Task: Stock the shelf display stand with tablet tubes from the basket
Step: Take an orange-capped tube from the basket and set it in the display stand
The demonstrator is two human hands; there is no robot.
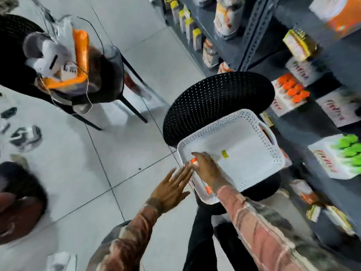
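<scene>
A tablet tube (193,160) with an orange cap lies at the near left corner of the basket (271,153), mostly hidden under the right hand (205,168); a second orange-capped tube (208,189) lies against the basket's near wall, beside the right wrist. The basket is white plastic, roughly square with rounded corners, a smooth flat floor, walls pierced with small holes and a cut-out handle on the far side; a small yellow sticker (225,154) sits on its floor. It rests on the seat of a black chair (214,98) whose curved back is dotted with perforations. The right hand reaches into the basket, fingers curled down over the first tube, though blur hides whether they grip it. The left hand (172,189) hovers just outside the basket's left wall, flat, fingers straight and spread, holding nothing. To the right, grey metal shelves (254,36) carry a white cardboard stand (289,102) of orange-capped tubes.
</scene>
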